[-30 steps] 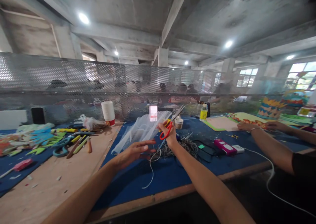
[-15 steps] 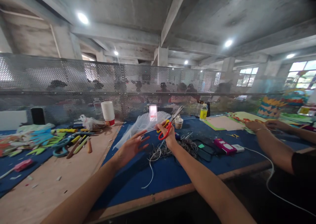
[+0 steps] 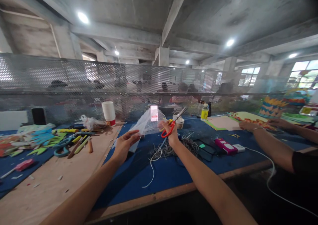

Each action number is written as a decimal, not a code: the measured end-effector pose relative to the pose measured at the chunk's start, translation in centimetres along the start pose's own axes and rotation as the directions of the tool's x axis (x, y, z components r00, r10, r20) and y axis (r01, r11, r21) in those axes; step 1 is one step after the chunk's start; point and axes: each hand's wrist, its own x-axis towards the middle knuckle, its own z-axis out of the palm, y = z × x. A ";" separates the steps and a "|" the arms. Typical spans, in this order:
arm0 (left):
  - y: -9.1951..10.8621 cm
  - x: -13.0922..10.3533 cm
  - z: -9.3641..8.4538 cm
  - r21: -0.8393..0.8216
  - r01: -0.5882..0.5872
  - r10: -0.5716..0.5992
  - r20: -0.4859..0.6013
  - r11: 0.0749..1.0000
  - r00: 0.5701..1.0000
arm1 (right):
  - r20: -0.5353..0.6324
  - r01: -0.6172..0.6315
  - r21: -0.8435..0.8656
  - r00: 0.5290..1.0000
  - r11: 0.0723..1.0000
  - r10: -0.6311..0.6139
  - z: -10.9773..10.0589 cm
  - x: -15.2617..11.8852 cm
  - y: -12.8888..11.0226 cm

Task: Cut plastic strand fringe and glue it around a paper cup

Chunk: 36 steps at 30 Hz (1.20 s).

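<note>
A piece of sheer white netting [image 3: 145, 122] is lifted off the blue table mat, its near left edge pinched in my left hand [image 3: 125, 144]. My right hand [image 3: 172, 134] is closed around scissors [image 3: 169, 129] with red and yellow handles, their blades pointing up and to the right. The fingertips of that hand are at the netting's right edge; whether they grip it too I cannot tell. Below the right hand lies a tangle of grey cord [image 3: 188, 147], with a white string [image 3: 153, 172] trailing toward the table's front.
On the left are blue-handled scissors [image 3: 61, 147], carving tools and stacked paper cups [image 3: 108, 112]. A small white cup [image 3: 179, 122] stands behind my right hand. Rightward lie a magenta box [image 3: 225, 146] and a white cable [image 3: 273, 167]. A co-worker's arms [image 3: 270, 145] reach in from the right.
My left hand has gone from spread fingers to a pinch on the netting and moved slightly left. The netting is now raised and stretched between my hands. The scissors have tilted rightward.
</note>
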 end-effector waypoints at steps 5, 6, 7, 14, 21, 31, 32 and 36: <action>0.1 -0.2 0.0 0.046 -0.061 0.059 0.045 0.997 0.997 | 0.029 -0.032 -0.010 0.999 0.999 0.032 0.1 0.0 0.3; 0.2 -0.3 0.0 0.031 -0.072 0.069 0.071 0.997 0.995 | 0.032 -0.033 -0.007 0.999 0.999 0.033 0.1 0.0 0.4; 0.3 -0.4 0.1 0.025 -0.075 0.072 0.103 0.997 0.992 | 0.035 -0.033 -0.006 0.999 0.999 0.033 0.1 0.0 0.5; 0.0 -1.5 0.7 0.148 0.188 -0.236 0.473 0.971 0.849 | 0.066 -0.018 -0.015 0.998 1.000 0.019 0.2 -0.2 1.0; -0.2 -1.3 0.7 -0.082 0.379 -0.296 0.482 0.922 0.825 | 0.167 -0.077 -0.008 0.983 0.997 0.077 1.2 -1.4 0.7; -0.6 0.2 -0.2 -0.232 0.362 -0.321 0.197 0.903 0.926 | 0.248 -0.121 -0.043 0.960 0.992 0.128 1.6 -2.2 0.7; -0.6 0.2 -0.1 -0.249 0.364 -0.328 0.177 0.898 0.928 | 0.258 -0.132 -0.035 0.956 0.991 0.136 1.6 -2.3 0.5; 0.0 -0.1 0.2 -0.303 0.351 -0.316 0.159 0.886 0.935 | 0.253 -0.086 -0.115 0.961 0.990 0.113 1.4 -2.3 0.0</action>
